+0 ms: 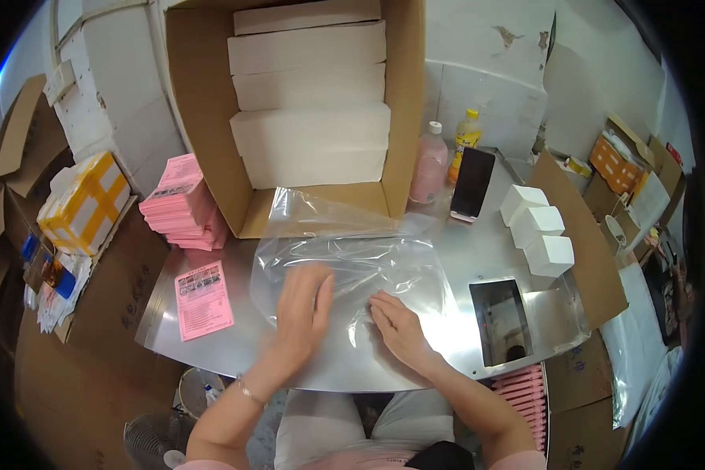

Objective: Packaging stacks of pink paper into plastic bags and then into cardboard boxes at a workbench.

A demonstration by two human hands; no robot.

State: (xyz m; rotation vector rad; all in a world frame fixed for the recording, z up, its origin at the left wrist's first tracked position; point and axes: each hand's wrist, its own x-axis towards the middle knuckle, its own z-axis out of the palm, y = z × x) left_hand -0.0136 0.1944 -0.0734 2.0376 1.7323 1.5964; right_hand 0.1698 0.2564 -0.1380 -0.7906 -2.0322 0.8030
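A clear plastic bag (415,270) lies loosely spread and creased over the metal tabletop, its far end rising against a cardboard box. My left hand (301,309), slightly blurred, is over the bag's left part with its fingers stretched forward and close together. To its right, my right hand (401,325) rests on the bag's near part, its fingers laid on the film and pointing forward-left. Neither hand shows a firm grip on the film. Left of my left hand lies a pink printed leaflet (204,300).
An upright cardboard box (296,211) holding stacked white boxes (309,145) stands behind the bag. Pink leaflets (182,204) are piled at left. Bottles (429,168), a phone (472,184) and three small white boxes (537,223) stand at right, near a rectangular table opening (500,321).
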